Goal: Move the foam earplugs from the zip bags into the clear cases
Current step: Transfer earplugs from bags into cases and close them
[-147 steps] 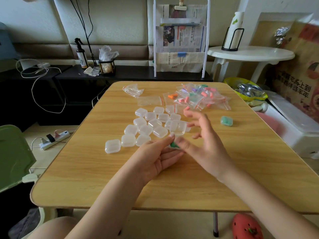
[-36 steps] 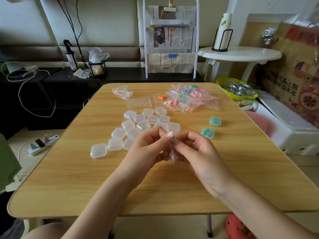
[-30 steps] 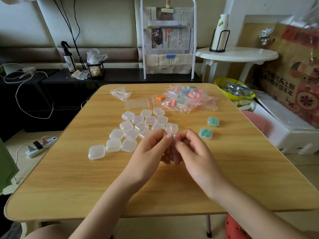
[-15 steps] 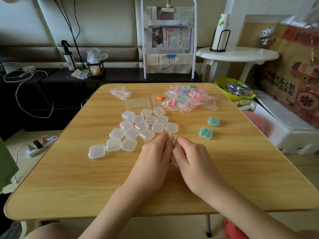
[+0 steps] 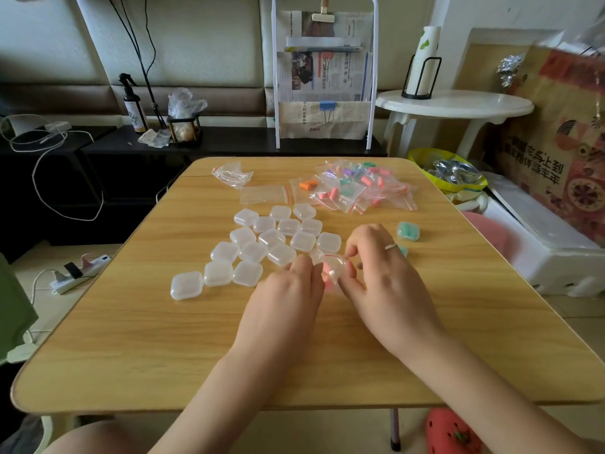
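Near the middle of the wooden tabletop [image 5: 131,339], both hands worked one small zip bag [image 5: 332,268] between them: the left hand [image 5: 288,299] pinched its left side with fingertips together, and the right hand [image 5: 383,283], wearing a ring [image 5: 391,246], pinched its right side, with something pink showing through the plastic. Just left of and behind the hands lay a cluster of shut clear cases [image 5: 262,244], touching one another, the nearest almost against the left fingertips. Beyond them, toward the far edge, sat a heap of zip bags [image 5: 360,191] holding pink, green, purple and orange earplugs, with two flat empty bags [image 5: 263,194] to its left. A case holding green earplugs [image 5: 408,231] lay right of the hands, and another was mostly hidden behind the right hand. Broad bare wood lay open along the near edge and on the near right side, while the left side stayed clear up to its rounded corner. Behind the tabletop stood a white newspaper rack [image 5: 324,77] and a round white side table [image 5: 455,104].
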Action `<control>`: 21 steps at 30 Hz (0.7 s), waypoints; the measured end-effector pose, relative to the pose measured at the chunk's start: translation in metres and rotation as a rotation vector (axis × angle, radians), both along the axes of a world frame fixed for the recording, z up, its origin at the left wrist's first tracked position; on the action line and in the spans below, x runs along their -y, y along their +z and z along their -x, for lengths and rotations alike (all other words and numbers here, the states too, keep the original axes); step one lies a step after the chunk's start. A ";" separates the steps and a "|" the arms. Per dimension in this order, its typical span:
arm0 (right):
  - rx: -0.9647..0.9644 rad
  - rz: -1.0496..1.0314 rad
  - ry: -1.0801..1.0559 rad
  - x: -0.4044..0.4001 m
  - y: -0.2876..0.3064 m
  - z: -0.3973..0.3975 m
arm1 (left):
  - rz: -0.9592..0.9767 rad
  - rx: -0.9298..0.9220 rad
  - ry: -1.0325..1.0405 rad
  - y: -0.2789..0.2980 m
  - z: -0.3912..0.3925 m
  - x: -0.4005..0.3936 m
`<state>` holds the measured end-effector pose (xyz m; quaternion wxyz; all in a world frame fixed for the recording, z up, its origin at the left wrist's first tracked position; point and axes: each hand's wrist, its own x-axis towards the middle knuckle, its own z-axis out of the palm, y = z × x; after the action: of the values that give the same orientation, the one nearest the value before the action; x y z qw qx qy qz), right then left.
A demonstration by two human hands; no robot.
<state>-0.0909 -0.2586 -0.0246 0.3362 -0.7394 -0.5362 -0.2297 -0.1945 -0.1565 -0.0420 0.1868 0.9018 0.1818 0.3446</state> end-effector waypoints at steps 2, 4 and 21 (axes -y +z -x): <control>0.127 0.046 0.051 0.000 -0.001 -0.002 | 0.020 0.018 0.002 0.003 0.002 0.000; 0.203 0.111 0.002 0.000 -0.004 -0.003 | 0.009 0.037 -0.007 0.007 0.003 0.004; -0.932 0.169 0.165 0.009 0.008 -0.017 | 0.433 0.290 0.024 0.014 0.002 0.018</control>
<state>-0.0736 -0.2676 -0.0162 0.4965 -0.7434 -0.4020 0.1982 -0.1967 -0.1744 -0.0279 0.3956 0.7797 0.2335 0.4255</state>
